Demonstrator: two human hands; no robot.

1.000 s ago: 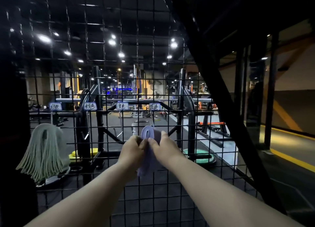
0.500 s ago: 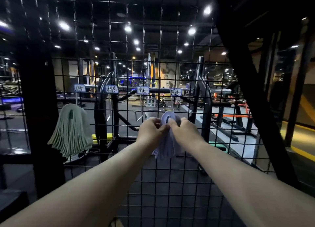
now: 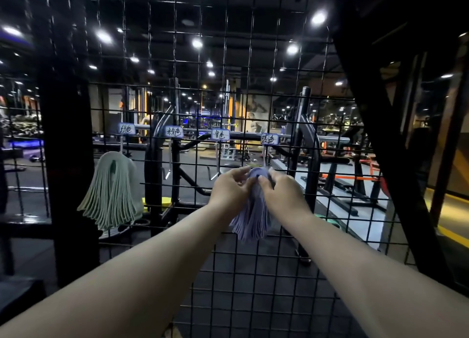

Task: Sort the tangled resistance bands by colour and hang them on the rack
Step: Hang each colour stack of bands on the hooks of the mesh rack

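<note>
In the head view, at frame centre, pale blue resistance bands [image 3: 251, 221] are pinched at the top by the left hand [image 3: 228, 189] and right hand [image 3: 283, 191] against the wire rack [image 3: 252, 70]. Green bands [image 3: 114, 193] are hung at centre left.

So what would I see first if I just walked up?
The left hand and right hand, in the middle, pinch a bunch of pale purple-blue bands against the black wire rack. To the left hangs a bigger bunch of pale green bands, below a row of four little labels.
</note>
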